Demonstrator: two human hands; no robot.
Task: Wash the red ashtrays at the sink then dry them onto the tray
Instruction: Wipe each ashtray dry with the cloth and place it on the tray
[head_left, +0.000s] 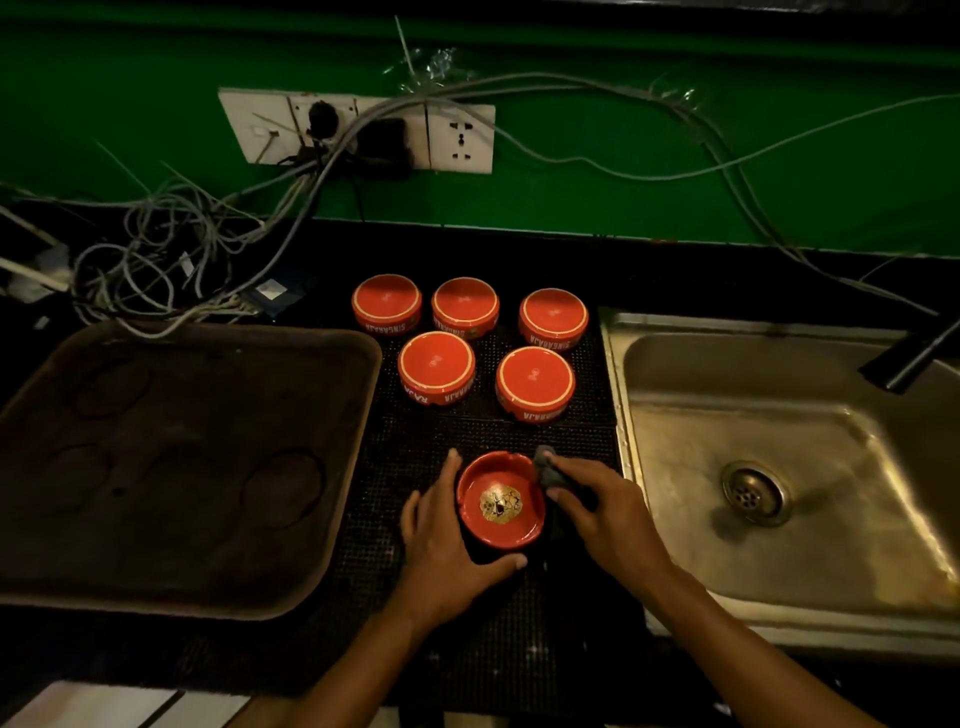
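On the dark mat between tray (332, 338) and sink (675, 332), head view: one upright red ashtray (501, 501). Left hand (441, 540) cups its wall, fingers curled round it. Right hand (602, 512) pinches a grey cloth (545, 467) at the rim. Five more ashtrays (436, 366) sit inverted behind. Likely glazed, rigid, chippable, slick if wet; best held by the outer wall.

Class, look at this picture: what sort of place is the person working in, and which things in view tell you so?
Probably a back counter of a bar or café. A steel sink is set into the dark counter, six matching branded red ashtrays stand on a mat, and a large serving tray lies alongside.
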